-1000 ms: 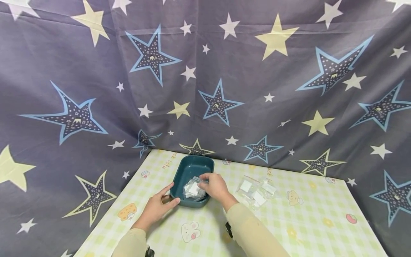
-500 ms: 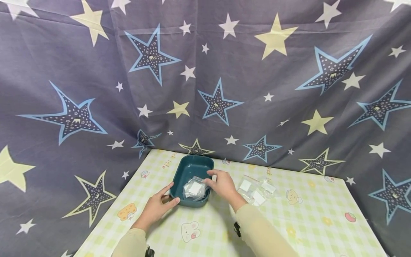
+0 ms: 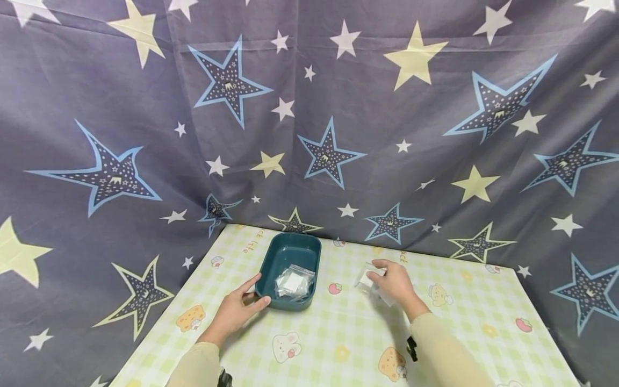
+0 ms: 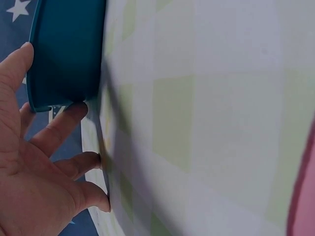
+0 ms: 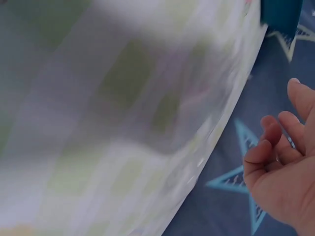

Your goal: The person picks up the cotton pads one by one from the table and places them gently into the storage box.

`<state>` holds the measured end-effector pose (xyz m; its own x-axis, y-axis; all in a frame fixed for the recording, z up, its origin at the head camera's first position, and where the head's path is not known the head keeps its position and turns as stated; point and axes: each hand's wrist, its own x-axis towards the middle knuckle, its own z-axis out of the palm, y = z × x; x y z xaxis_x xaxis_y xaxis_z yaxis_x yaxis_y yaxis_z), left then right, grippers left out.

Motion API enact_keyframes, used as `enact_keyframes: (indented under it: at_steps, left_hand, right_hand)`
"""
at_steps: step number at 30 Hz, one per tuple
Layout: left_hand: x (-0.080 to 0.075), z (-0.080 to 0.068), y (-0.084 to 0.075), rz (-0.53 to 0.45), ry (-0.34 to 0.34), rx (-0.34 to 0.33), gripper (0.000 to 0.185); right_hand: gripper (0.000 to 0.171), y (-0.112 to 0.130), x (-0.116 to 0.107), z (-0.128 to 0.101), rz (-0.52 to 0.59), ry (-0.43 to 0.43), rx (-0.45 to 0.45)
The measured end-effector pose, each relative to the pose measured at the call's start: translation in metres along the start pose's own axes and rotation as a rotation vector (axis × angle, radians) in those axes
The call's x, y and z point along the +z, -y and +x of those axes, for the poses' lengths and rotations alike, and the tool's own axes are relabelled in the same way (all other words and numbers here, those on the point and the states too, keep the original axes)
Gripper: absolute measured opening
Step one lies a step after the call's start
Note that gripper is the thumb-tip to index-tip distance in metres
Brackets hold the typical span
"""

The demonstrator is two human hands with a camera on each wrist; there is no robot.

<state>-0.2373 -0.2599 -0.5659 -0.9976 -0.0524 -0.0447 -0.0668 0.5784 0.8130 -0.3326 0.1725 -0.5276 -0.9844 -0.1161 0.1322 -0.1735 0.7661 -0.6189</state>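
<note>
A dark teal rectangular box (image 3: 285,255) stands toward the back left of the table in the head view. Several small clear zip bags (image 3: 293,282) with white contents lie heaped in its near end. My left hand (image 3: 234,315) touches the box's near left corner with fingers spread; the left wrist view shows fingertips against its wall (image 4: 66,54). To the right, my right hand (image 3: 397,282) hovers over more clear bags (image 3: 366,278) on the table, partly covering them. Its fingers bend loosely in the right wrist view, and nothing shows between them.
A green checked cloth (image 3: 295,371) with cartoon prints covers the table. Behind the table's back and left edges hangs a dark curtain (image 3: 271,193) patterned with stars.
My right hand has moved right, from above the bags in the box to the bags on the table. The left hand stays at the box corner.
</note>
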Motion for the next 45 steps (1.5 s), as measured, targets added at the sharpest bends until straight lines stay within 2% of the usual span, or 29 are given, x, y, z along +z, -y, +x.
enact_keyframes:
  at_steps: [6, 12, 17, 21, 24, 28, 35, 45]
  left_hand:
    - [0.000, 0.001, 0.000, -0.001, -0.006, 0.000, 0.084]
    - [0.000, 0.001, 0.000, -0.001, 0.000, -0.009, 0.082]
    - [0.001, 0.000, 0.001, 0.001, 0.003, -0.007, 0.081]
    - [0.000, -0.001, 0.000, 0.004, 0.001, -0.009, 0.082]
    - [0.000, -0.002, -0.001, 0.004, 0.002, -0.014, 0.081]
    - [0.000, -0.002, -0.001, 0.001, 0.003, -0.015, 0.080]
    - [0.000, -0.003, -0.002, -0.014, -0.004, -0.012, 0.078]
    - [0.000, -0.004, -0.001, -0.010, -0.012, 0.001, 0.082]
  right_hand:
    - [0.049, -0.024, -0.014, -0.007, -0.015, 0.019, 0.023]
    - [0.054, -0.037, -0.013, -0.014, -0.044, 0.062, 0.014]
    - [0.068, -0.045, -0.009, -0.015, -0.064, 0.095, 0.017]
    - [0.084, -0.045, -0.007, -0.014, -0.086, 0.098, 0.009]
    - [0.090, -0.043, -0.004, -0.013, -0.129, 0.079, -0.012]
    - [0.090, -0.041, -0.002, -0.013, -0.203, 0.053, -0.042]
    - [0.092, -0.036, 0.002, -0.010, -0.281, 0.066, -0.047]
    - [0.098, -0.032, 0.010, -0.005, -0.316, 0.148, -0.006]
